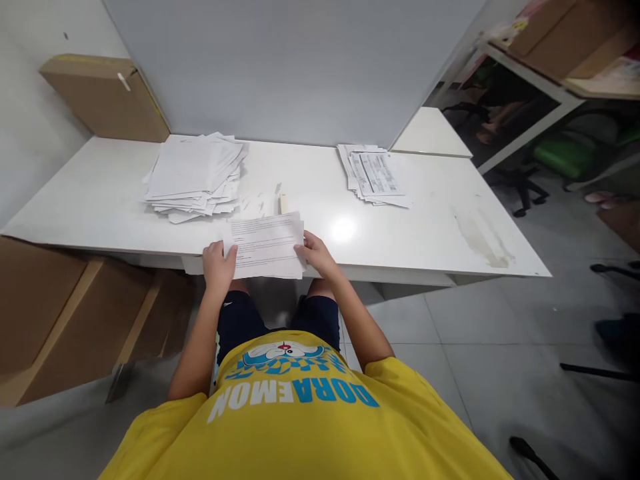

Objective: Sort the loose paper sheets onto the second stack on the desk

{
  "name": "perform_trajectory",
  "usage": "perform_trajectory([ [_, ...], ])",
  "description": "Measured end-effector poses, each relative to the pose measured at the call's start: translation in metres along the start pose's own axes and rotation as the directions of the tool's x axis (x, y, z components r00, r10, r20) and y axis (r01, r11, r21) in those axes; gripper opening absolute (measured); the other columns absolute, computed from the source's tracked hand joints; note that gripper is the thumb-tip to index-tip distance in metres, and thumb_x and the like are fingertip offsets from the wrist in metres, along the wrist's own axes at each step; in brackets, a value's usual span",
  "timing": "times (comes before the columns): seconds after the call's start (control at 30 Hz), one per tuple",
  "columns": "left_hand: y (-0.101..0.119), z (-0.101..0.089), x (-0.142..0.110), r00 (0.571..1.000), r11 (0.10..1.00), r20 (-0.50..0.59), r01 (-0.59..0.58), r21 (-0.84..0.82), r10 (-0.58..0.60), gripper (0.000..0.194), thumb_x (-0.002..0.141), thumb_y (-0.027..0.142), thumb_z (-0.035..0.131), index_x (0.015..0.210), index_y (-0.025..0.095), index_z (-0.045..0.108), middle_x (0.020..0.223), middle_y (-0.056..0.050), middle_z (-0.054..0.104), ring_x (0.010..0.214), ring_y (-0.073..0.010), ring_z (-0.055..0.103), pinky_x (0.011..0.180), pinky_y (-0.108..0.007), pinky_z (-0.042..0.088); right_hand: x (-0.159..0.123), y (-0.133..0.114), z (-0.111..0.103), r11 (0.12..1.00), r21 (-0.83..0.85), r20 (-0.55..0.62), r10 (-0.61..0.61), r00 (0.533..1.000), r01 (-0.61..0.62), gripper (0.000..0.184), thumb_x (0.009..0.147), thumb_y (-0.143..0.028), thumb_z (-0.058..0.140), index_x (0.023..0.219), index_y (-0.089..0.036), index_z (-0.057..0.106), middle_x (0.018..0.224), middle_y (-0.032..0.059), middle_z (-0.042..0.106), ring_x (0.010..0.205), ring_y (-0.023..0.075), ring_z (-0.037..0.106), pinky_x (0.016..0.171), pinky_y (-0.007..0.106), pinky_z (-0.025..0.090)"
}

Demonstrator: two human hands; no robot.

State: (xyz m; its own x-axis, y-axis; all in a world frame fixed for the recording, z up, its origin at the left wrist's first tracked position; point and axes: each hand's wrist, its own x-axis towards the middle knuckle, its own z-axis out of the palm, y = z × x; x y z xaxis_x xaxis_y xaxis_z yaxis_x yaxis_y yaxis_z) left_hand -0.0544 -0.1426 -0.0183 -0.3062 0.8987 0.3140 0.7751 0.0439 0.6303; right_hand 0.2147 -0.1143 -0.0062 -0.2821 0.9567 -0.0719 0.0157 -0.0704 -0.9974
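A long white desk (435, 227) runs across, with a tall grey board (295, 67) standing at its back. The person sits at the desk in a yellow shirt (300, 440). A brown box (110, 100) sits at the back left corner of the desk. Both arms reach forward, the left arm (196, 350) going nearly straight and the right arm (363, 317) slanting in toward the middle. On the desk, a big messy pile (193, 173) of paper lies to the left, and a smaller pile (375, 175) lies to the right. The papers (267, 247) are up in the hands at the front edge of the desk, partly above the lap, with the print facing up. The left hand (219, 265) pinches their left side, its thumb on top. The right hand (317, 253) pinches the right side, thumb on top and fingers tucked behind. A little pale piece (283, 203) peeks out past the top edge of the papers.
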Motion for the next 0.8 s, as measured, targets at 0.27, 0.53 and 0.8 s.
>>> perform_trajectory([
  [0.27,-0.003,0.026,0.038,0.994,0.747,-0.016,-0.089,-0.658,0.104,0.051,0.083,0.065,0.062,0.111,0.024,0.048,0.107,-0.009,0.063,0.104,-0.0232,0.064,0.095,-0.040,0.051,-0.003,0.000,-0.011,0.884,-0.274,-0.199,-0.438,0.877,0.379,0.038,0.092,-0.050,0.049,0.117,-0.023,0.062,0.113,0.0083,0.069,0.102,0.0237,0.063,0.093,0.039,0.051],
  [0.53,0.024,0.025,0.022,0.995,0.739,0.060,-0.022,-0.673,0.084,0.082,0.076,0.076,0.060,0.136,0.023,0.039,0.127,-0.017,0.060,0.120,-0.0256,0.061,0.102,-0.037,0.048,-0.011,0.028,-0.005,0.949,-0.120,-0.292,-0.315,0.903,0.292,0.050,0.087,-0.058,0.056,0.124,-0.026,0.054,0.124,0.0094,0.063,0.115,0.0225,0.059,0.099,0.035,0.047],
  [0.8,0.024,0.013,0.023,0.983,0.843,0.183,0.088,-0.531,0.013,0.041,0.084,0.061,0.053,0.091,0.022,0.061,0.080,-0.004,0.067,0.074,-0.0187,0.065,0.067,-0.028,0.052,-0.021,0.012,-0.037,0.995,-0.101,-0.278,-0.050,0.959,0.022,0.032,0.075,-0.048,0.062,0.094,-0.021,0.064,0.085,0.0026,0.068,0.086,0.0218,0.061,0.078,0.034,0.050],
])
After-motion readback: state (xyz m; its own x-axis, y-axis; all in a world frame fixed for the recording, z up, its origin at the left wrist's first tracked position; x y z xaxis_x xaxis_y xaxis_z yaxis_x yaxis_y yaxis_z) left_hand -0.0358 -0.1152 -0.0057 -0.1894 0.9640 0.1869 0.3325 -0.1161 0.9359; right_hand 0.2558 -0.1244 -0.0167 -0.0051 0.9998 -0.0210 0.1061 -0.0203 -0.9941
